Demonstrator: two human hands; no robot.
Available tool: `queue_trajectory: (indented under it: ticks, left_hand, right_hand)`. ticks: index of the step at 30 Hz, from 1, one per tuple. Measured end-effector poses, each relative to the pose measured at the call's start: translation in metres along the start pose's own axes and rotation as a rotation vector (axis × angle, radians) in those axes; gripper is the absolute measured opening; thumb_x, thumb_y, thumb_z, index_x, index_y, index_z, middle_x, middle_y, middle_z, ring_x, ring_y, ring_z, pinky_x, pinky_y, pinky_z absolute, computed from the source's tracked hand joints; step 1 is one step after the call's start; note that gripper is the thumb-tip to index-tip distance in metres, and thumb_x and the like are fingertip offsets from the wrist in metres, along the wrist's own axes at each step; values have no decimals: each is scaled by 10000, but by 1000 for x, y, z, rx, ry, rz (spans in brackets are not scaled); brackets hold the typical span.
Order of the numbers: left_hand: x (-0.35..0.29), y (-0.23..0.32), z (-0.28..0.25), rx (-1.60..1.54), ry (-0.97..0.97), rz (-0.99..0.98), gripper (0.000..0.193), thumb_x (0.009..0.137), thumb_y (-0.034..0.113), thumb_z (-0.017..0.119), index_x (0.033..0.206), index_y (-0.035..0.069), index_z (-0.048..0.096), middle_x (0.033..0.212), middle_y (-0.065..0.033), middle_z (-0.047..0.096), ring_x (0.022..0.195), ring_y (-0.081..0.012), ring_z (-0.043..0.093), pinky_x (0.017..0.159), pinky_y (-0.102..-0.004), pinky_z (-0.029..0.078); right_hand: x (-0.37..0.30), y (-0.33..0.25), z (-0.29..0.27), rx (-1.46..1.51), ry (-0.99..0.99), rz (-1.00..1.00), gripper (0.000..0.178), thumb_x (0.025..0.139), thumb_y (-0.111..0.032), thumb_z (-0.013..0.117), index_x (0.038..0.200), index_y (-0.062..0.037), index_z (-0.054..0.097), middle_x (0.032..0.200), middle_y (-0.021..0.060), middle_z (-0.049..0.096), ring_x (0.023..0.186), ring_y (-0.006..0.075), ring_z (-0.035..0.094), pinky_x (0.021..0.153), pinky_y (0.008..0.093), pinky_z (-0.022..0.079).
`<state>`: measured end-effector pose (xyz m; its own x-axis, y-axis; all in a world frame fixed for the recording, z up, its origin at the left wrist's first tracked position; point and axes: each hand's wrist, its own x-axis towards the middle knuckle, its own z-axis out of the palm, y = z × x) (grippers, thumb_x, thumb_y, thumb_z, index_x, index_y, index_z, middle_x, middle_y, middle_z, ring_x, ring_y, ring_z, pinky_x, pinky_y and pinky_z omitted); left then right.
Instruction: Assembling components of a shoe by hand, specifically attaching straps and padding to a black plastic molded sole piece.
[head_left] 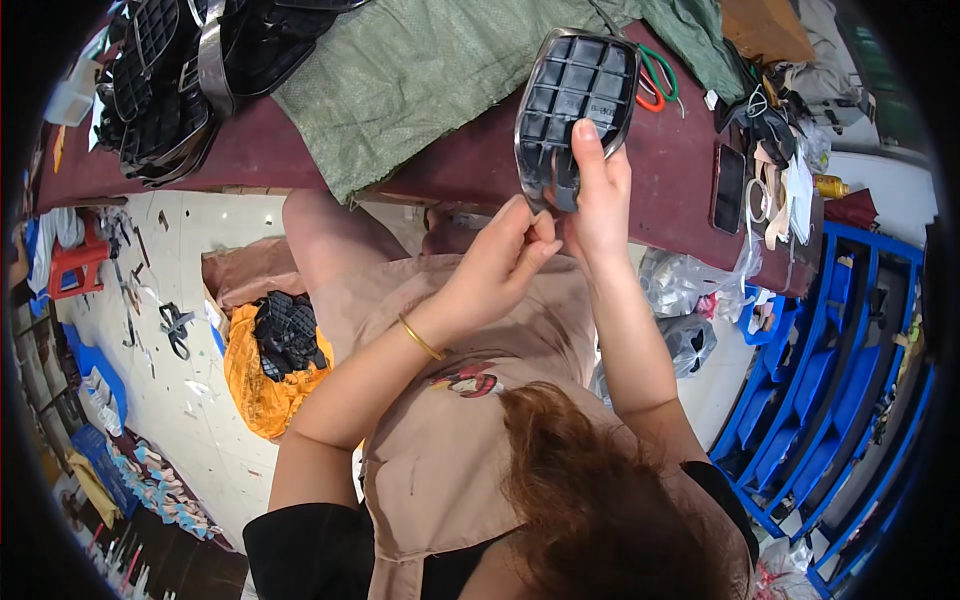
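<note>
A black shoe sole [580, 85] with a gridded underside and a silvery rim is held up over the near edge of the table. My right hand [602, 200] grips its lower right part, the thumb lying flat on the grid. Against the sole's lower end, my left hand [508, 248] is closed in a pinch. Whatever is between those fingertips is too small or hidden to make out. A gold bangle [420, 338] circles my left wrist.
Several similar black soles [150, 70] pile up at the table's far left. A green woven sack [410, 85] covers the middle. Scissors with looped handles [652, 82] and a phone [728, 188] lie rightward. An orange bag [250, 385] rests on the floor; a blue rack [822, 385] stands right.
</note>
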<state>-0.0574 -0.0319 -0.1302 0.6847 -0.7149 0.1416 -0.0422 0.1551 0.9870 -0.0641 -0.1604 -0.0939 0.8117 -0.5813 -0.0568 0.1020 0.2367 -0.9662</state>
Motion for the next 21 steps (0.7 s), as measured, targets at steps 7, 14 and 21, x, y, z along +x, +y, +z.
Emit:
queue_trajectory:
  ticks: [7,14,21]
  left_hand:
    - [52,29,-36,-752,210,-231,387,956,240,439,1274,21,411,1126,-67,539,972,-124,540,858,-263,444]
    - [70,-30,-20,-419,381,-119,325,952,167,418,1202,-30,483,1055,-59,576,937,-101,523,850,-240,418]
    - [74,-48,-23,-281,205,-144,315,935,161,457,1176,-34,515,1022,-49,600,910,-81,529,813,-232,429]
  right_hand:
    - [2,2,-29,332,-557,530,419,963,-409,345,1104,-55,521,849,20,602,625,64,559,451,205,402]
    - [9,22,-36,-470,-134,400,472,967,-403,324,1178,-16,493,907,40,603,784,117,563,752,285,456]
    - [27,47,-48,-645,-22,-88,322,968,-279,383,1083,-11,522,943,36,604,846,163,569,746,317,456]
